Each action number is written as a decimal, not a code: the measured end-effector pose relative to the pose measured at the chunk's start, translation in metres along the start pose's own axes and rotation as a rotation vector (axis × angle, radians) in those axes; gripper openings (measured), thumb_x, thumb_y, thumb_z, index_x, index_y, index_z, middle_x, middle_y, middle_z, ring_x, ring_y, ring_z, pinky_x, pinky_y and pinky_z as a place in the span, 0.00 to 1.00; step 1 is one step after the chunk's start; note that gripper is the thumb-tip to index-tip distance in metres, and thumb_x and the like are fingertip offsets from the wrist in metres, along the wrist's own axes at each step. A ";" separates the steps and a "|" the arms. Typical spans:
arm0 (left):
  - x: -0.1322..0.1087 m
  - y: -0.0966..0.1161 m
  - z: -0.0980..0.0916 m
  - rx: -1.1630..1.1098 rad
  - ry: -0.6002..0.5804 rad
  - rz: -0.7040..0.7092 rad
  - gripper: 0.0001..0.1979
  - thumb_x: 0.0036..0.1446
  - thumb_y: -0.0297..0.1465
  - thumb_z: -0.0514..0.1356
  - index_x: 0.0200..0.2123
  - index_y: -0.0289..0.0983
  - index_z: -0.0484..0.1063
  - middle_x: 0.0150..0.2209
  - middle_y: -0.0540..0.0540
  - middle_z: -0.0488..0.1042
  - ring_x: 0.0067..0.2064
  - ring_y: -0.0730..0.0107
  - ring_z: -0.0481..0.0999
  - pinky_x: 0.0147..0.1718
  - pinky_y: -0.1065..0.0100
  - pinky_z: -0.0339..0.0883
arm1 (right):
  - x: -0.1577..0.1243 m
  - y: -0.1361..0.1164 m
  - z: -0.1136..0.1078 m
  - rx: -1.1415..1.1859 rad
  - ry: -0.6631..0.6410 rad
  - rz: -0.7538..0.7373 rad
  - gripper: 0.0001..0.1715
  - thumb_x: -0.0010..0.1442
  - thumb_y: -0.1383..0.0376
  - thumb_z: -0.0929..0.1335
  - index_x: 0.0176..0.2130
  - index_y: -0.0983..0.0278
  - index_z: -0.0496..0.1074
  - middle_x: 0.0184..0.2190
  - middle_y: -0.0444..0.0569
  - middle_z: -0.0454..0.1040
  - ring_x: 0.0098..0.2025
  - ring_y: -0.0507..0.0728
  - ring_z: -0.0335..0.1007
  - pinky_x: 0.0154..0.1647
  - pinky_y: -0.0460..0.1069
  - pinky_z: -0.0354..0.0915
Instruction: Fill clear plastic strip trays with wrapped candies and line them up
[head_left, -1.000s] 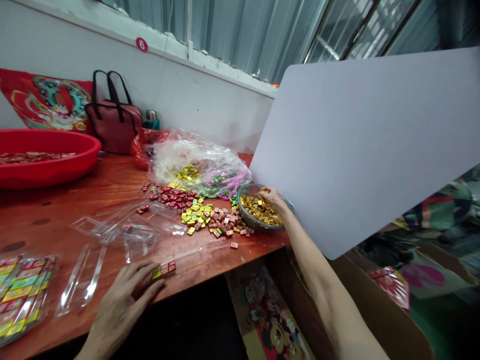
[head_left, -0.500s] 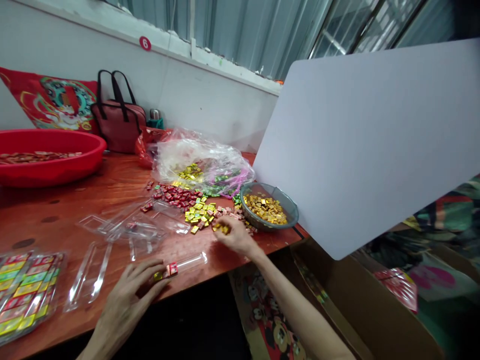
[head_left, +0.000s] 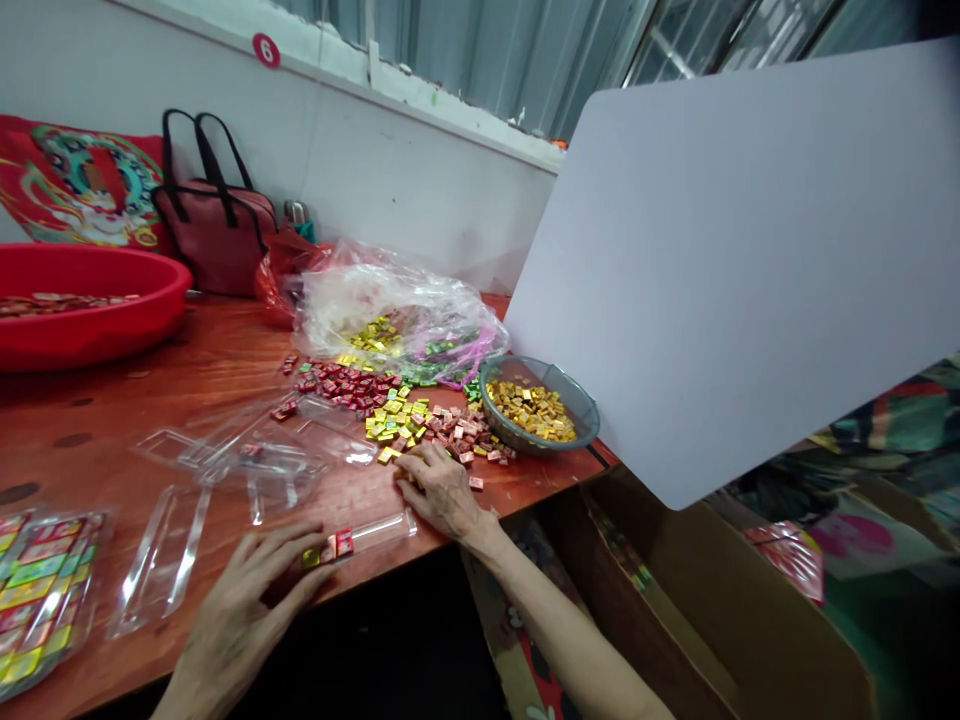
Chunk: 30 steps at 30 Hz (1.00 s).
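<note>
My left hand lies on the wooden table near its front edge, fingers spread, touching a narrow clear plastic tray that holds a few small foil-wrapped blocks at its left end. My right hand rests palm down just right of that tray, fingers curled at the edge of a loose heap of small red, yellow and pink blocks. What its fingers hold is hidden. A grey bowl of gold blocks stands to the right.
A clear plastic bag of blocks lies behind the heap. Empty clear trays lie mid-table, a filled pack at the left edge. A red basin and a handbag stand at the back. A cardboard box sits below right.
My right hand left the bowl of gold blocks, came back over the heap with some gold blocks, and now rests beside the narrow tray. The left hand stayed in place.
</note>
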<state>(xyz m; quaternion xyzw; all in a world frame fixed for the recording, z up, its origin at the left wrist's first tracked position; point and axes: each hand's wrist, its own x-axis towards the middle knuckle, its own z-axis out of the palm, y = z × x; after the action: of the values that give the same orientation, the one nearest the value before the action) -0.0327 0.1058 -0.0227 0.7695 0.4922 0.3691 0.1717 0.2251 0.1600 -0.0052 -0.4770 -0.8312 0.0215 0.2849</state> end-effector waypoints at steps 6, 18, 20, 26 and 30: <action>0.001 0.006 -0.002 0.004 -0.017 -0.014 0.22 0.54 0.51 0.59 0.43 0.43 0.77 0.46 0.44 0.78 0.49 0.54 0.73 0.46 0.55 0.71 | 0.000 0.005 -0.009 0.305 0.019 -0.001 0.17 0.60 0.65 0.68 0.50 0.58 0.71 0.49 0.50 0.70 0.52 0.57 0.65 0.55 0.54 0.61; 0.001 0.011 -0.006 -0.014 -0.040 -0.021 0.19 0.57 0.48 0.58 0.44 0.42 0.76 0.48 0.43 0.76 0.51 0.55 0.71 0.49 0.55 0.69 | -0.037 0.012 -0.057 0.371 0.257 0.312 0.08 0.64 0.63 0.64 0.39 0.60 0.74 0.37 0.47 0.73 0.42 0.55 0.69 0.44 0.49 0.65; 0.000 0.010 -0.007 -0.001 -0.048 -0.017 0.20 0.56 0.47 0.59 0.45 0.42 0.75 0.51 0.43 0.74 0.53 0.54 0.70 0.50 0.55 0.68 | -0.052 0.006 -0.055 0.346 0.212 0.340 0.07 0.63 0.63 0.65 0.39 0.60 0.73 0.37 0.47 0.73 0.40 0.55 0.69 0.41 0.49 0.65; 0.002 0.011 -0.004 -0.012 -0.092 -0.014 0.21 0.56 0.45 0.61 0.50 0.43 0.73 0.52 0.43 0.73 0.54 0.53 0.67 0.51 0.52 0.66 | -0.067 -0.006 -0.029 0.163 0.082 0.251 0.07 0.62 0.65 0.66 0.41 0.60 0.73 0.33 0.48 0.70 0.38 0.58 0.66 0.41 0.52 0.63; 0.003 0.013 -0.001 -0.048 -0.083 -0.018 0.19 0.57 0.43 0.61 0.49 0.42 0.72 0.48 0.44 0.74 0.52 0.55 0.68 0.49 0.53 0.66 | -0.059 -0.010 -0.024 0.072 0.007 0.267 0.07 0.61 0.65 0.67 0.41 0.60 0.73 0.36 0.49 0.69 0.40 0.59 0.65 0.42 0.52 0.62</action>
<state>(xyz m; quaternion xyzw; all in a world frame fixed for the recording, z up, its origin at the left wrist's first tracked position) -0.0244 0.1022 -0.0125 0.7755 0.4824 0.3468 0.2137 0.2514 0.1012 -0.0092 -0.5731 -0.7578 0.0875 0.2995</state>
